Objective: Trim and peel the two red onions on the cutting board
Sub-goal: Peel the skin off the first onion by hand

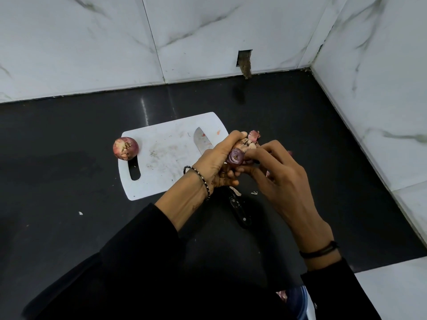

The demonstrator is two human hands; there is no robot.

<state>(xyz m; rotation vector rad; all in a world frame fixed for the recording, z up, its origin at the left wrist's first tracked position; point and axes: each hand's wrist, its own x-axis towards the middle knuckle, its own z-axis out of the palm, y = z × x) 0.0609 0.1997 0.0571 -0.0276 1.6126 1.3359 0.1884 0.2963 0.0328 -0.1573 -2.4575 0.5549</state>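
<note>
Nearest: black sleeves (138, 250) on both arms. At the counter's near edge there's a blue-and-white container (298, 301), mostly cut off by the frame, with something pinkish just beside it; can't tell what.

Left hand (215, 162): fingers curled round a red onion (235, 156), held up over the cutting board's right edge. The cut purple end faces the camera and pale dry skin shows on the far side. There's a beaded bracelet (203, 179) on that wrist.

Right hand (284, 181): thumb and forefinger pinch the same onion's skin at its right side, other fingers loosely spread. A black band (321, 250) sits on that wrist. A loose flap of peel (254, 135) sticks up just behind the hands.

Second red onion (126, 148) is unpeeled and sits on the far-left corner of the cutting board (161, 144), overhanging the edge a little, just beyond the handle slot.

The knife (202, 142) has its blade flat on the board near the right edge, tip toward the far edge. Its black handle runs off the board's near edge onto the counter; the middle is hidden under the left hand.

The board is white and scuffed, and lies at an angle mid-counter on the black countertop (69, 135). There are small peel scraps (254, 193) on the counter near the knife handle and one white fleck (80, 213) off the board's near-left corner.

The walls are marble-look tile, with a rough cut-out hole (244, 58) in the back wall above the counter's far edge.
</note>
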